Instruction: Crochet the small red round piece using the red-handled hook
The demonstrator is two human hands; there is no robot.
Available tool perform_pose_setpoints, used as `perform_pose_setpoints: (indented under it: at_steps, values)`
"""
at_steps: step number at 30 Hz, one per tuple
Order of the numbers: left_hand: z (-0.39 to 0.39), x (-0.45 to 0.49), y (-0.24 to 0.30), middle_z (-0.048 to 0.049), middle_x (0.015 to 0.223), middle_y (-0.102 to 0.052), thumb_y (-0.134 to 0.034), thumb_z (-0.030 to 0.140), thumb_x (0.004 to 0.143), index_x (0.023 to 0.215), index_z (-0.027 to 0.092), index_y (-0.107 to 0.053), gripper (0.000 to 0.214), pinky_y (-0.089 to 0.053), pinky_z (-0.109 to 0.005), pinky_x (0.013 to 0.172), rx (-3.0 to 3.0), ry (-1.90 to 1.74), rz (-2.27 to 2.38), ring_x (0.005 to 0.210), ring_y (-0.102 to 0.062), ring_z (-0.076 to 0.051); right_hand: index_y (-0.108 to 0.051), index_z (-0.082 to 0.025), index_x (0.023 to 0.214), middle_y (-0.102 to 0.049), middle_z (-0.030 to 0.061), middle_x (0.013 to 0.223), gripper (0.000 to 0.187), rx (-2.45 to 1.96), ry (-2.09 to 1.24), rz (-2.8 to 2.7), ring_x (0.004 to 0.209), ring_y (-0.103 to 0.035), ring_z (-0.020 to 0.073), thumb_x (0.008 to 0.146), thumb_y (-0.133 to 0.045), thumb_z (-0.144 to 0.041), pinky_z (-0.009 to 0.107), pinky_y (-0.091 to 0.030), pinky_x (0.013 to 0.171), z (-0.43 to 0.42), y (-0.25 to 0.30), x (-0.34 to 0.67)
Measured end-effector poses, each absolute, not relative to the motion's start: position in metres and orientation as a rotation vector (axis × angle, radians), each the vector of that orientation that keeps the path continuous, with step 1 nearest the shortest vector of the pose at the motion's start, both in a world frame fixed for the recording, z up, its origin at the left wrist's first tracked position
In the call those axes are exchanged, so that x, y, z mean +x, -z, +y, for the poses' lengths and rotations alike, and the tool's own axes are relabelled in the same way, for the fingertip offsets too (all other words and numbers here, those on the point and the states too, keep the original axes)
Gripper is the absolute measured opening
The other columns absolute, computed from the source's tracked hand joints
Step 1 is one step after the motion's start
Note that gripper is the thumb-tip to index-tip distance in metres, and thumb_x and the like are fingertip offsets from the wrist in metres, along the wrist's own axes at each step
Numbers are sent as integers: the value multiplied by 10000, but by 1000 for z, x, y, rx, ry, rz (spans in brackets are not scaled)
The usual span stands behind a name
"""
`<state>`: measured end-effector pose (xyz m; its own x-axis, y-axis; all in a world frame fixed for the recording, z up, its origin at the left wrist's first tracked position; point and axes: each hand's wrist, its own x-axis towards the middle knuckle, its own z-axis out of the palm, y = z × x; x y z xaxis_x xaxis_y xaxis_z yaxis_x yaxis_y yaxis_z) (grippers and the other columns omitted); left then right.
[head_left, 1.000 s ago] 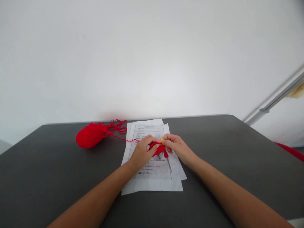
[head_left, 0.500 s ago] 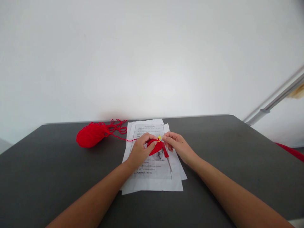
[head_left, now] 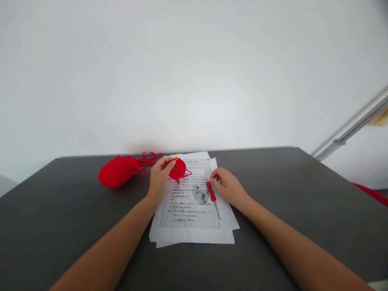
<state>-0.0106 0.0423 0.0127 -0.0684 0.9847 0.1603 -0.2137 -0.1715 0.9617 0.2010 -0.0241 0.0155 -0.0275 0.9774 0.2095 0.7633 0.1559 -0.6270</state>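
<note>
Forearms (head_left: 106, 238) converge from the frame's bottom edge; left grip (head_left: 159, 178), left of centre, pinches red disc (head_left: 178, 169); right grip (head_left: 228, 188) curls beside red-handled tool (head_left: 211, 191), closure indeterminable.

Dark grey table (head_left: 75, 226): red yarn ball (head_left: 117, 172) at left, printed sheets (head_left: 194, 236) mid-table.

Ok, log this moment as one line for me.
left hand: holding red yarn piece | right hand: beside red-handled tool, contact unclear | papers: under tool | yarn ball: left of papers

Rounded red piece (head_left: 178, 169), yellow clip (head_left: 176, 157) at its far edge; 1 red-handled hook (head_left: 211, 191) lies aslant nearby.
</note>
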Motion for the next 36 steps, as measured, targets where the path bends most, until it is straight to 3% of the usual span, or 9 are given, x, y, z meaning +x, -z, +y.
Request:
perform_pose_setpoints:
  at_steps: [4,8,16,22,36]
  values:
    - [45,-13,-13,1,773,-677,-713,322,654,814,167,-659,230,-478,-257,684,1097,-1494,976,681,-606,-130,-540,-185,815,-580,55,859,27,-1606,-374,-1953,843,-515,199,800,-529,-204,316,-391,742,-27,-13,198]
    - [32,-3,-17,3,754,-670,-703,315,669,782,171,-648,192,-478,-268,665,1191,-1320,940,662,-601,-135,-541,-188,831,-576,54,854,45,-1512,-411,-1915,832,-521,191,833,-508,-219,297,-400,706,-31,-18,194]
    - [5,13,-21,-10,799,-661,-593,252,762,811,193,-632,86,-473,-284,684,1721,-959,934,745,-605,-157,-550,-192,785,-570,2,722,230,-1338,-803,-1597,660,-531,136,895,-440,-362,257,-412,642,-35,-30,188]
    - [-1,14,-24,-14,800,-641,-547,185,790,823,195,-617,78,-456,-295,707,2030,-949,905,769,-589,-155,-515,-188,716,-485,-58,547,279,-1243,-1190,-1484,411,-468,89,836,-535,-440,229,-367,489,-34,-26,187]
    - [-4,15,-22,-51,820,-602,-430,156,880,886,175,-567,139,-463,-317,737,2613,-938,750,803,-547,-175,-478,-196,617,-513,-29,550,237,-1510,-827,-1746,584,-476,140,845,-452,-256,236,-321,567,-36,-34,187]
